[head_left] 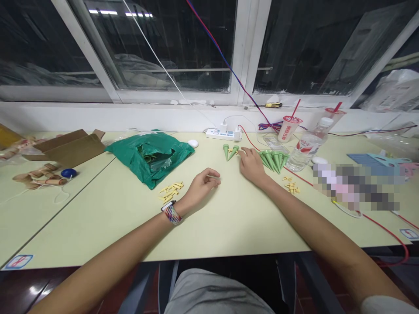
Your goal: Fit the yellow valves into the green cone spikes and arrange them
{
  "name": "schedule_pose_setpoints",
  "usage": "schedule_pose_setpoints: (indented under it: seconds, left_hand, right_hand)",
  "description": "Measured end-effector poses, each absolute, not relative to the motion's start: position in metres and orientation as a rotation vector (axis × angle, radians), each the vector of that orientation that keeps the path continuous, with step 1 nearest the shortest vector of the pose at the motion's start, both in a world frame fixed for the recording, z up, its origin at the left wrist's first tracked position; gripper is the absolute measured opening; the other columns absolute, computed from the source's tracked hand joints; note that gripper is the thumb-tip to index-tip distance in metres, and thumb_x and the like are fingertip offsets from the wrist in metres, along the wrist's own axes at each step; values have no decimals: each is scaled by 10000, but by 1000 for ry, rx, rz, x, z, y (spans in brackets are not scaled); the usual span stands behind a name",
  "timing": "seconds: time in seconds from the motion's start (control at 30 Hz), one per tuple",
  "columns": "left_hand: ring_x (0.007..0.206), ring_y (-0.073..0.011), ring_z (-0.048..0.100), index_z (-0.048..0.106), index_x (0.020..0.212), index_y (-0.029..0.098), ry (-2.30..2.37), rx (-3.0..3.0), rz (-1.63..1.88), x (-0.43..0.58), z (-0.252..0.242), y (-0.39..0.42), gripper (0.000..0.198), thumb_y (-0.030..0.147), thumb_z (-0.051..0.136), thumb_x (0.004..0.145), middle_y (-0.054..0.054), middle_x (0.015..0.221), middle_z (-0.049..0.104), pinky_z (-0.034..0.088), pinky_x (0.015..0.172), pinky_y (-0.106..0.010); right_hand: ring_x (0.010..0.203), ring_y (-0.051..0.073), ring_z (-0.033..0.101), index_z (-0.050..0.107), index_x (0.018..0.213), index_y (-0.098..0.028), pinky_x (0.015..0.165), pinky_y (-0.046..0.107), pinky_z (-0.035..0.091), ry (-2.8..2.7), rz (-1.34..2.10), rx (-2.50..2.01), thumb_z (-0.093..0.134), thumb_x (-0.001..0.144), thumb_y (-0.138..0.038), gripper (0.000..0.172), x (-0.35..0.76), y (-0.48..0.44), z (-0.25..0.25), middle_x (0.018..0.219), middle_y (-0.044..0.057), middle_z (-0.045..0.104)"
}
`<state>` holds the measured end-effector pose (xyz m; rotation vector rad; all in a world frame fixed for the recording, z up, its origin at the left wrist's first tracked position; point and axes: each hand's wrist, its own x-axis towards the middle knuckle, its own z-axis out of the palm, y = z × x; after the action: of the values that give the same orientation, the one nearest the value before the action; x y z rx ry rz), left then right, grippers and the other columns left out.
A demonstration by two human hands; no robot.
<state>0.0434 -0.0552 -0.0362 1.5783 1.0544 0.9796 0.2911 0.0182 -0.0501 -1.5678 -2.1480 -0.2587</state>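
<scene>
My left hand [202,185] rests on the pale table [229,218], fingers curled in a pinch on a thin pale stick whose tip pokes out to the right. A heap of small yellow pieces [170,192] lies just left of that hand. My right hand [251,165] lies flat farther back, fingers toward two green cones [230,151] and a small yellow piece. A pile of green cones [274,159] lies right beside it. More yellow pieces [291,186] sit to the right of my right forearm.
A green plastic bag [150,155] lies back left, an open cardboard box [70,146] farther left. A power strip [223,134], a water bottle [306,148], two cups with straws [290,127] and a red cable [376,222] crowd the back right.
</scene>
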Motion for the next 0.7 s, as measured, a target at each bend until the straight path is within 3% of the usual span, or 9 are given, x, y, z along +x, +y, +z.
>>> schedule_pose_setpoints:
  seconds: [0.13, 0.27, 0.47, 0.7]
  left_hand:
    - [944, -231, 716, 652, 1028, 204, 1055, 1585, 964, 43, -36, -55, 200, 280, 671, 843, -61, 971, 750, 516, 844, -369]
    - [937, -232, 714, 650, 1024, 203, 1044, 1582, 964, 43, -37, -55, 196, 289, 667, 849, -59, 960, 747, 508, 835, -368]
    - [933, -229, 712, 650, 1024, 203, 1052, 1582, 966, 42, -37, -55, 193, 284, 663, 848, -54, 954, 743, 507, 844, -370]
    - [921, -220, 714, 652, 1011, 200, 1035, 1595, 975, 43, -36, -54, 184, 274, 662, 842, -51, 958, 729, 522, 848, -367]
  right_hand:
    - [1263, 411, 446, 683, 1283, -39, 1038, 525, 335, -2156, -463, -1703, 418, 927, -55, 444, 310, 24, -37, 1364, 268, 609]
    - [1221, 407, 476, 735, 1184, -48, 1027, 527, 324, -2198, -464, -1774, 449, 906, -38, 399, 322, 31, -34, 1161, 265, 677]
    - [1151, 373, 508, 774, 1126, -91, 1002, 513, 338, -2319, -539, -1733, 451, 879, -11, 414, 324, 31, -34, 1138, 241, 685]
    - [1128, 324, 495, 759, 1154, -147, 1000, 447, 356, -2530, -360, -1412, 447, 865, 24, 459, 316, 18, -20, 1073, 170, 687]
